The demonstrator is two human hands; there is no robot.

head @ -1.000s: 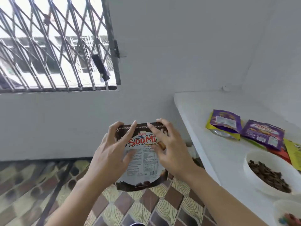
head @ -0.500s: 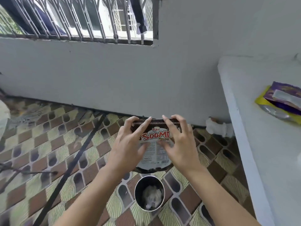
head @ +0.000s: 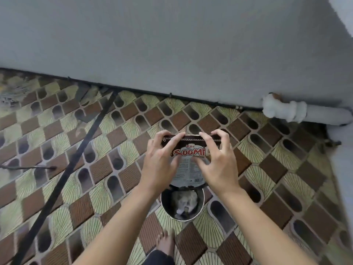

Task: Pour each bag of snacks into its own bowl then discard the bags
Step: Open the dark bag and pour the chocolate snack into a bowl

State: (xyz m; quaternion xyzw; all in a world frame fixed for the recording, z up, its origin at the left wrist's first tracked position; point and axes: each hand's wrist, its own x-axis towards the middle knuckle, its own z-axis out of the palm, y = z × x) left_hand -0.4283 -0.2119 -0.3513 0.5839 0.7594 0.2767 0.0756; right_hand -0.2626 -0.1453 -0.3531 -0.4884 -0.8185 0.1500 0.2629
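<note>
Head view: a small round bin (head: 163, 207) stands on the floor (head: 95, 169) with crumpled pale scraps inside. The bag (head: 188, 153) hangs flat over the bin's far rim, its label facing the camera. The left grip (head: 159, 165) pinches its left side, fingers curled over the top and thumb on the front. The right grip (head: 221, 165) does likewise on the right. Brown-and-green tiles meet a grey wall (head: 172, 44), and a white pipe (head: 286, 109) lies at right.

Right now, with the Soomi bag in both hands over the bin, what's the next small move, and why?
Probably lower the Soomi bag, drawing it slightly toward you, then let go. The left hand and right hand both pinch its upper part, and its bottom edge overlaps only the far rim of the bin; the opening lies nearer you.
</note>
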